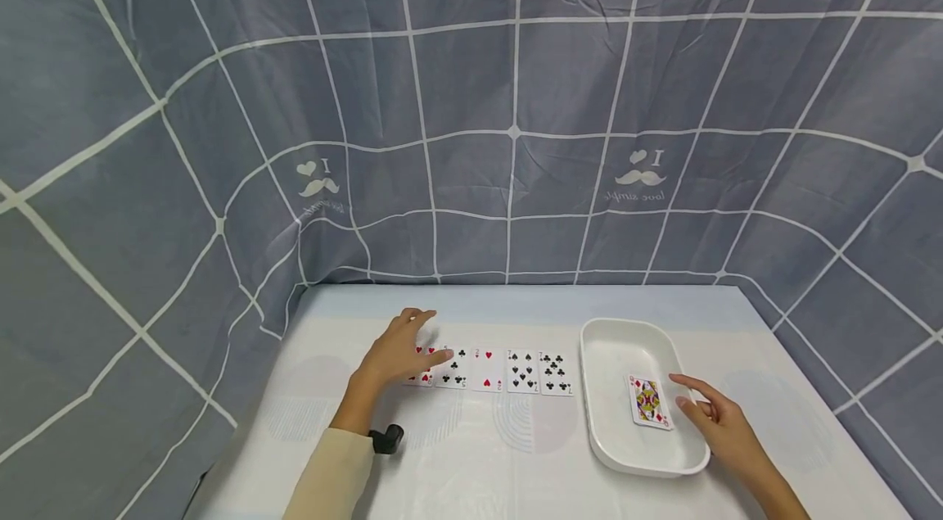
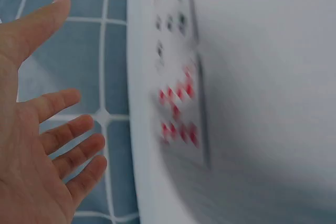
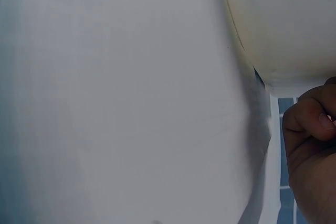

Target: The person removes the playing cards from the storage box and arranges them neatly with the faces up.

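Observation:
My left hand [image 1: 401,348] hovers over the left end of a row of playing cards, fingers spread and nothing held. Partly covered by it is a hearts card [image 1: 420,379], with a clubs card [image 1: 455,368] beside it. Further along lie a two of hearts [image 1: 488,370], a spades card [image 1: 522,371] and another clubs card [image 1: 556,374], all face up. At the right rim of a white tray [image 1: 611,446] is my right hand [image 1: 718,418], its thumb and index finger apart over the edge. A diamonds face card [image 1: 649,401] lies inside the tray, just left of those fingertips.
A pale patterned cloth [image 1: 471,454] covers the table. Behind and beside it hangs a grey curtain [image 1: 471,176] with white grid lines. A black device [image 1: 387,439] is worn at the left wrist.

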`<state>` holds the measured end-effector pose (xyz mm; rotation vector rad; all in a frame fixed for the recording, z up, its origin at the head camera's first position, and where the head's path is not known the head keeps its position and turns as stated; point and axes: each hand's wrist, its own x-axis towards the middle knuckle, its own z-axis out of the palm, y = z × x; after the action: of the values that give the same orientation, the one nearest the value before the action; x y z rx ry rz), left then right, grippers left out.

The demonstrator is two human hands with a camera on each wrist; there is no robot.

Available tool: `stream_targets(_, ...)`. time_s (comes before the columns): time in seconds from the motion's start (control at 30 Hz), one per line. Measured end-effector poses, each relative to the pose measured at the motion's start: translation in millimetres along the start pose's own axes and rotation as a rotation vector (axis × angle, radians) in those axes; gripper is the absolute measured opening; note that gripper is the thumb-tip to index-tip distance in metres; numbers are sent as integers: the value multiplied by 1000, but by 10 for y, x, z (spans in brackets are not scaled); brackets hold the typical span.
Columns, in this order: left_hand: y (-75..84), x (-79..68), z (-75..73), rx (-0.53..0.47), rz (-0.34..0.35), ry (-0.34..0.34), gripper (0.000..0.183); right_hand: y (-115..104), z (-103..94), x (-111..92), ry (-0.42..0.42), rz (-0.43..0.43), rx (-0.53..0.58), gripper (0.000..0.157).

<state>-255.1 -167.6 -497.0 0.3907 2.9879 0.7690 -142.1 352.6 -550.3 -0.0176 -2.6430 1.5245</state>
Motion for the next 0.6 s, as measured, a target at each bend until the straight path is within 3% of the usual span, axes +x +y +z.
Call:
stream_targets(0.27, 627, 241, 11, -37, 112, 33, 88, -22, -2, -1, -3, 24, 28, 40)
stream_targets(0.6, 1445, 439, 266, -42, 267, 74, 78, -28, -3, -3, -20, 23, 48, 41)
